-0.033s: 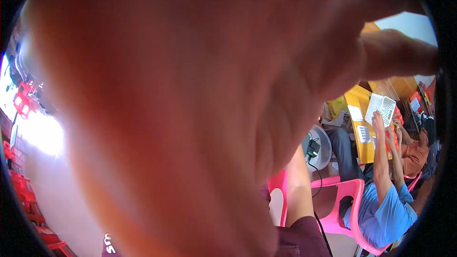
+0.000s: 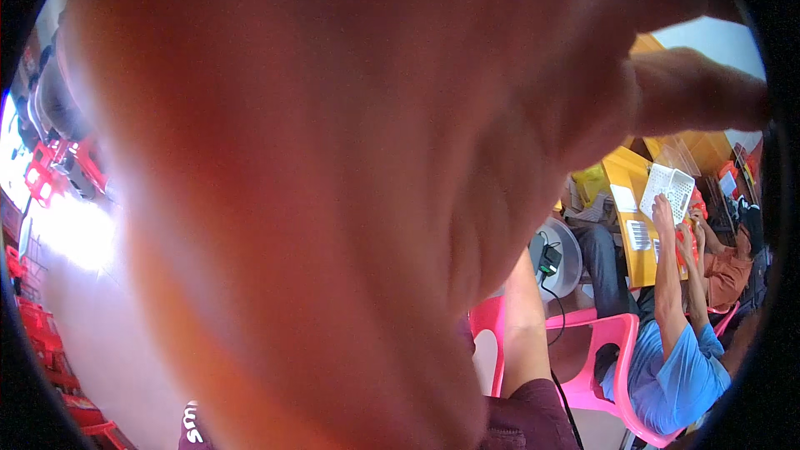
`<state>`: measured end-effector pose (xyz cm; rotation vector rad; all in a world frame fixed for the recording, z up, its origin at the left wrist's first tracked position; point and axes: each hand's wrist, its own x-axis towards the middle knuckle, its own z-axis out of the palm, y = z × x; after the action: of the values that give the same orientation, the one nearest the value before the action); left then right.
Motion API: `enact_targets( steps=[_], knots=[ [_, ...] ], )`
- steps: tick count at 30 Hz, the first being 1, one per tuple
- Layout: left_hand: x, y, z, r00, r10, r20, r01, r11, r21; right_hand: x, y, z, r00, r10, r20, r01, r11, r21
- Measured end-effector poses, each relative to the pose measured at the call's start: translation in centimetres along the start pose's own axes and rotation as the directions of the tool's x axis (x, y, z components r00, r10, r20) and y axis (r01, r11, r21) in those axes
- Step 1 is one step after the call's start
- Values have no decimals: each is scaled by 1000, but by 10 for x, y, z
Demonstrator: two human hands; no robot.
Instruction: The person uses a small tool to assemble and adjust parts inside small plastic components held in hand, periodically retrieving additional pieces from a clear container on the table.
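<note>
My left hand [image 2: 333, 200], very close and blurred, covers most of the view. Its palm side faces me. Two of its fingers stretch out toward the upper right with a gap between them, and nothing shows in its grasp. From a dark maroon sleeve [image 2: 533, 408] at the lower right, my right forearm [image 2: 523, 325] runs upward and passes behind the left hand. The right hand itself is hidden there. Just right of that forearm, black adapters with a cable [image 2: 548, 260] lie at a round grey basin [image 2: 569, 271].
On the right, a person in a blue shirt [image 2: 675, 383] sits on a pink chair [image 2: 621, 358], one hand at a white perforated basket [image 2: 667, 190] over a yellow table [image 2: 640, 262]. Another person [image 2: 727, 275] sits beyond. Red chairs [image 2: 37, 325] line the far left, beside pale floor [image 2: 100, 333].
My left hand has shifted slightly at its left edge, uncovering more of the red chairs and a dark shape at the far upper left. The right forearm looks unmoved.
</note>
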<state>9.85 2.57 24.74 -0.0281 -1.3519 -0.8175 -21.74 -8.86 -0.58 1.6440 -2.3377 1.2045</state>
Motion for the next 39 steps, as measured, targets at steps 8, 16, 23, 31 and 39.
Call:
enact_targets(
  steps=[8,16,23,31,39],
  knots=[
    [22,-7,-24,996,75,44,-78,995,63,0,37,12,973,-154,-175,167,984,65],
    [20,-10,-37,984,161,72,-170,975,142,-2,20,2,998,26,-64,-19,994,109],
    [13,2,-43,990,139,4,-137,972,189,2,28,6,991,-23,-130,32,997,65],
    [-5,17,-24,987,111,-118,-90,981,170,4,19,12,978,1,-208,32,987,157],
    [-20,22,-5,987,98,-129,-76,983,164,-7,32,-3,984,43,-172,-18,989,144]
  ],
)
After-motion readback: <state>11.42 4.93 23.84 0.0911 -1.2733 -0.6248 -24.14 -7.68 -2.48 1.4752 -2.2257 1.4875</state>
